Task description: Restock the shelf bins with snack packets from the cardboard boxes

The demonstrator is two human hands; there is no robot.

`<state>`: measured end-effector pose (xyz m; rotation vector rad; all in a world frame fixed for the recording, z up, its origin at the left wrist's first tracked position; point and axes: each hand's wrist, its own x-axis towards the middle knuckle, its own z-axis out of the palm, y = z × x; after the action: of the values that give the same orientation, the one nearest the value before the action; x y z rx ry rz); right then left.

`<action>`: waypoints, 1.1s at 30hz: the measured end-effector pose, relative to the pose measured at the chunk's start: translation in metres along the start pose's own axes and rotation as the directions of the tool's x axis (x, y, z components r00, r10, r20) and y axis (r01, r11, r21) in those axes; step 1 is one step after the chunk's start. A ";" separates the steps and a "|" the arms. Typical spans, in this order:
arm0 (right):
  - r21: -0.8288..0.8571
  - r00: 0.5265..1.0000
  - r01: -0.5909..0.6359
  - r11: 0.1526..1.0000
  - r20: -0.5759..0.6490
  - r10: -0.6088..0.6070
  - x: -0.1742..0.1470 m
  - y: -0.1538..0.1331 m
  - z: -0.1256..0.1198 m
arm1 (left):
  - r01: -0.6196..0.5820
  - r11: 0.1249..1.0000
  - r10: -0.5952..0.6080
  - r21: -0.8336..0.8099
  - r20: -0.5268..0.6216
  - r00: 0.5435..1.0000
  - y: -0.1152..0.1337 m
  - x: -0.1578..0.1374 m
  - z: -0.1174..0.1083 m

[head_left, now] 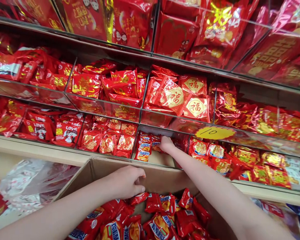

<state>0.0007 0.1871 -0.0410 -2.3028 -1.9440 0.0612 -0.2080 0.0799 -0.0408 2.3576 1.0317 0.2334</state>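
My left hand (128, 181) hangs over an open cardboard box (102, 168), its fingers curled. A red snack packet (139, 198) lies right at its thumb and appears to be in its grip; the undersides of the fingers are hidden. Below, the box holds a loose heap of red snack packets with blue-and-white lettering (160, 225). My right hand (166, 144) reaches into a low shelf compartment, fingers closed on a red snack packet (156, 143). Left of it stands a neat column of the same packets (143, 147).
Clear dividers and a clear front strip (110, 110) edge the shelf compartments. Red packets with gold circles (175, 95) fill one above. A yellow price tag (215, 132) reads 10. Left of the box lies a clear plastic bag (35, 183).
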 end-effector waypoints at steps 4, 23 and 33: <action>-0.030 0.996 0.084 0.996 0.017 -0.083 0.012 0.006 0.007 | 0.000 0.999 0.000 0.042 -0.012 1.000 -0.004 -0.002 0.000; -0.137 0.990 0.136 0.981 -0.018 -0.139 0.015 0.007 0.016 | -0.010 0.993 0.009 0.115 0.002 1.000 -0.010 0.001 0.006; -0.047 0.987 0.156 0.987 -0.029 -0.158 -0.005 -0.005 -0.002 | 0.005 0.987 -0.017 0.160 0.075 0.997 -0.007 -0.002 0.004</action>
<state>-0.0051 0.1833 -0.0382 -2.1534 -2.1229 -0.0354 -0.2116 0.0806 -0.0481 2.4821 1.0613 0.0571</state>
